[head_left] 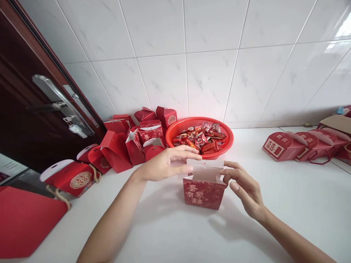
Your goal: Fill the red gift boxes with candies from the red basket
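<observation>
A red cardboard gift box [204, 195] with pale lettering on its front stands upright on the white tabletop, its top unfolded and its pale inside showing. My left hand [164, 162] reaches over the box's upper left corner with fingers stretched out and thumb apart, holding nothing. At the right edge of the box is my right hand [245, 186]. Its bent fingertips touch the box's side, while the thumb stays apart from it. Right behind the box sits a red plastic basket [229, 133] holding many wrapped candies [201, 138].
Several red boxes [116, 149] stand bunched at the left, some with open tops. Closed boxes [285, 146] line up at the right. A red panel [24, 223] lies at the lower left. A tiled wall [208, 80] rises behind; a dark door [33, 73] is at the left.
</observation>
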A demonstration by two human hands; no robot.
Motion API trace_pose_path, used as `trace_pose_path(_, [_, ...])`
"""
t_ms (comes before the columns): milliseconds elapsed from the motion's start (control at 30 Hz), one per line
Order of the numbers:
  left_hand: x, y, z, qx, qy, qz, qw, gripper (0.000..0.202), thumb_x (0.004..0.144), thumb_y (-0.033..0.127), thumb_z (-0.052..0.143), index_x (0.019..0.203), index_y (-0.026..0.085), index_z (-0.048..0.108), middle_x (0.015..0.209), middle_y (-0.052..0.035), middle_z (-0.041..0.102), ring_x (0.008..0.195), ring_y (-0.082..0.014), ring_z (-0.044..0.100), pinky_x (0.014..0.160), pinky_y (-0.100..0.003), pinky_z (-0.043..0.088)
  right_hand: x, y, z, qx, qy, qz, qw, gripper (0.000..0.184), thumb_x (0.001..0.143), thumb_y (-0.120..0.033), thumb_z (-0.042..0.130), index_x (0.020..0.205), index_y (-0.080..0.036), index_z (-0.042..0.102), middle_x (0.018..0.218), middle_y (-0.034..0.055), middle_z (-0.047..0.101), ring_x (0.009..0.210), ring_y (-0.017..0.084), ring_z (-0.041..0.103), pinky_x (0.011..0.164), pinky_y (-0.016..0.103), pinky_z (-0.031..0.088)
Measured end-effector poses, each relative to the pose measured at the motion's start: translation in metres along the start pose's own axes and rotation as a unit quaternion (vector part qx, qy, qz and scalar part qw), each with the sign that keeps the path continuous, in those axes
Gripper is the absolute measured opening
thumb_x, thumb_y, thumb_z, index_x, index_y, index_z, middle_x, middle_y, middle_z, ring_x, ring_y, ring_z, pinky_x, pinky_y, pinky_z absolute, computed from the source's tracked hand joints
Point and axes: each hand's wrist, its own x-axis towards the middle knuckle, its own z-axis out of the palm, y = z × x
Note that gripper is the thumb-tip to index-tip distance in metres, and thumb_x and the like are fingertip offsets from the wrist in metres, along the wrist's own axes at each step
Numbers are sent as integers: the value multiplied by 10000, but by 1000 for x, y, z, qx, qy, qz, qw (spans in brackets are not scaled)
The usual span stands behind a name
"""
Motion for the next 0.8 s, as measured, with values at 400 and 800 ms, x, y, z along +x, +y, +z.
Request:
trace_pose_path(400, [46, -48, -17, 98, 59, -15, 993, 328, 806, 375, 755, 1089, 215, 798, 1165, -88, 773, 1041, -251, 715, 937, -349, 564, 3, 30, -10, 31, 107, 127, 986, 250, 1010, -422, 567, 927, -240, 716, 1032, 89, 719, 652, 171, 667, 576, 329, 565])
trace_pose_path(800, [93, -52, 2, -190, 309, 21, 932, 402, 686, 506, 833, 863, 152, 758, 826, -46, 775, 660, -186, 705, 706, -327, 603, 57, 33, -7, 47, 130, 150, 979, 283, 932, -486, 650, 931, -209, 703, 767, 25, 692, 559, 137, 597, 561, 305, 543])
